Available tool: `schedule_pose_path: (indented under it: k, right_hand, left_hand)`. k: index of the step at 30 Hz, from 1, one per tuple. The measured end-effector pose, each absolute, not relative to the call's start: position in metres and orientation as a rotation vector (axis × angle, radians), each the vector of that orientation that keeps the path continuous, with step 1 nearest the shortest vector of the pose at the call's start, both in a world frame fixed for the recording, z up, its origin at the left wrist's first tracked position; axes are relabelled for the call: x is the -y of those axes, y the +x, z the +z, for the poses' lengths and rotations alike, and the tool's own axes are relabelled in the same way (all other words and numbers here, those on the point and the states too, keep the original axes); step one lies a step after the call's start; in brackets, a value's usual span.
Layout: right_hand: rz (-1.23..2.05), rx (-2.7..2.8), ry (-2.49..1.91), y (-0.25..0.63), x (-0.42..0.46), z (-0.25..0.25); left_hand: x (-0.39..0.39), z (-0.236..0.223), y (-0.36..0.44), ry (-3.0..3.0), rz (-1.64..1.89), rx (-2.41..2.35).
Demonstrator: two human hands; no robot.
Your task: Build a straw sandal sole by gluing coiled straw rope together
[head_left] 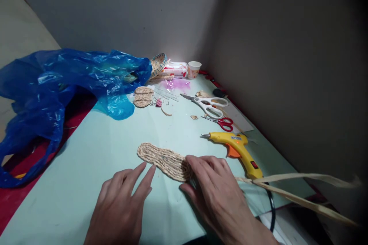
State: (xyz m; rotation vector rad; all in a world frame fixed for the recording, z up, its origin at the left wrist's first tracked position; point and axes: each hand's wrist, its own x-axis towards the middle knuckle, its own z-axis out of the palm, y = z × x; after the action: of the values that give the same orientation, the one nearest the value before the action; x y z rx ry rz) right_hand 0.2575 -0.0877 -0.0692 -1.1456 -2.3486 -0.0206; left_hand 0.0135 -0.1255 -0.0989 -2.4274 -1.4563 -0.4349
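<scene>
A flat braided straw sole (163,160), long with rounded ends, lies on the pale green sheet in front of me. My right hand (212,187) grips its right end, fingers on the far side and thumb on the near side, hiding that tip. Loose straw strands (299,195) trail off to the right from behind this hand. My left hand (123,195) is open, its index finger and thumb spread at the near left edge of the sole; whether they touch it I cannot tell.
Right of the sole lies a yellow glue gun (230,138), its cord running toward me. Beyond are red scissors (225,123), white scissors (207,104), a small oval straw piece (143,97) and a paper cup (194,69). A blue plastic bag (86,71) fills the left; a wall (287,65) bounds the right.
</scene>
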Motion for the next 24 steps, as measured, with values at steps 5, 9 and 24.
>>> schedule_pose_path:
  k: [5,9,24]
  right_hand:
    - [-0.061,2.344,-1.163,0.249,0.079,-0.068]
    - [-0.038,2.342,-1.140,0.248,0.077,-0.073]
    - [-0.270,2.458,-1.167,0.277,0.076,-0.059]
  left_hand:
    - [0.127,-0.102,0.018,-2.354,-0.496,1.631]
    - [0.127,-0.102,0.025,-2.334,-0.471,1.639]
    - [0.137,-0.100,0.003,-2.369,-0.541,1.481]
